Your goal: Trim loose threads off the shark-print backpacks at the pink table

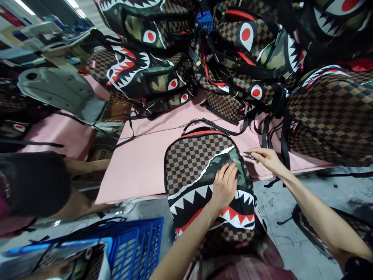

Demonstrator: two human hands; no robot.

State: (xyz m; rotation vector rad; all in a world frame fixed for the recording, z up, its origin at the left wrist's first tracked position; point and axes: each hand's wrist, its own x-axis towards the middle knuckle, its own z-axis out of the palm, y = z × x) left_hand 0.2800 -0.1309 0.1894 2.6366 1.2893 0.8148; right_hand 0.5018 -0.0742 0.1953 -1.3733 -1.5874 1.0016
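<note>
Left hand [225, 182] lay flat on the shark-mouth backpack [195, 171] at the tabletop's [136, 167] near edge — the right hand [266, 159] pinched a small thin object [247, 155] just right of it. More backpacks [163, 79] lay heaped far.

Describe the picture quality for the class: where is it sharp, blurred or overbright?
Head view, centre: the checkered backpack and left hand look fairly crisp; head view, left edge: a co-worker's dark clothing is soft and smeared; head view, top left: ceiling lights glare white.
</note>
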